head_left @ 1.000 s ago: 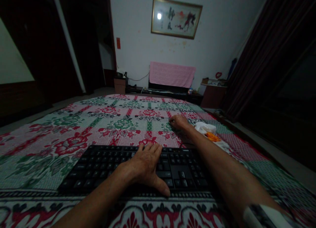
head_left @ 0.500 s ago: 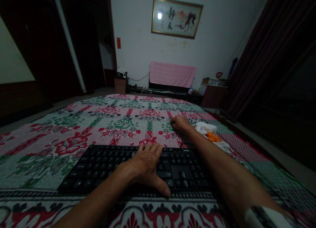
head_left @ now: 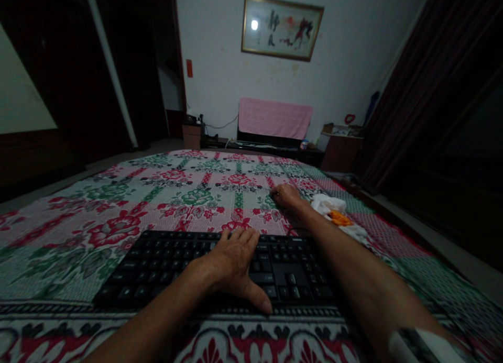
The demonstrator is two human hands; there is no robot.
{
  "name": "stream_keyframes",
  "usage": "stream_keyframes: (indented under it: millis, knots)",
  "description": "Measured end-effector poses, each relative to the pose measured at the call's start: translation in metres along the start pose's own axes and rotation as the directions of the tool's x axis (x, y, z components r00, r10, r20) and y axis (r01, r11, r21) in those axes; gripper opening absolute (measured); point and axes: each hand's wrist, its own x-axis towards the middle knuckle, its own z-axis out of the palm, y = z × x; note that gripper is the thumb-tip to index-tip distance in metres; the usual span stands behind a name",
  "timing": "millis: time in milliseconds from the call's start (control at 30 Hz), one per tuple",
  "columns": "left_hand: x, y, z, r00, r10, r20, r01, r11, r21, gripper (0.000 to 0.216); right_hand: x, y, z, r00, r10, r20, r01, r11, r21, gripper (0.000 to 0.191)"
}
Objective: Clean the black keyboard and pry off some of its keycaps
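Note:
A black keyboard (head_left: 173,255) lies across the flowered bedspread (head_left: 192,216) in front of me. My left hand (head_left: 236,263) rests flat over its middle, with the thumb stretched to the near edge and the fingers over the top rows. Beyond the keyboard, my right hand (head_left: 287,195) is on or just above the bedspread, its fingers curled together. Whatever is in them, if anything, is hidden. Behind the keyboard's top edge a bit of black cable (head_left: 294,230) curves, partly covered by my right forearm.
White cloth or plastic with an orange piece (head_left: 340,218) lies right of my right forearm. A pink cloth (head_left: 275,118) drapes over something on a low cabinet by the far wall. A framed picture (head_left: 281,28) hangs above; a dark curtain (head_left: 408,85) hangs at right.
The curled fingers of my right hand have shifted very slightly. My left hand and the keyboard stay in place.

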Motion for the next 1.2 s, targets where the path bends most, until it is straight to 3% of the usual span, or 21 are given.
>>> stream_keyframes:
  millis: [467,733,1000,1200]
  knots:
    - [0.000,-0.001,0.002,1.000,0.010,-0.020,-0.009,1.000,0.003,0.123,0.000,0.004,-0.006,0.999,0.033,-0.026,-0.033,0.999,0.028,0.033]
    - [0.001,-0.003,0.003,1.000,0.009,-0.016,-0.009,1.000,-0.001,0.122,0.003,0.013,-0.007,0.990,0.136,-0.030,-0.134,0.988,0.075,0.034]
    - [0.002,-0.003,0.003,1.000,0.010,-0.019,-0.010,1.000,-0.006,0.123,0.010,0.006,-0.005,1.000,0.027,0.017,-0.028,0.997,0.073,0.037]
    - [0.000,0.000,-0.001,1.000,0.007,-0.009,-0.007,1.000,-0.009,0.124,0.008,0.002,-0.002,0.998,0.066,-0.010,-0.065,0.997,0.050,0.028]
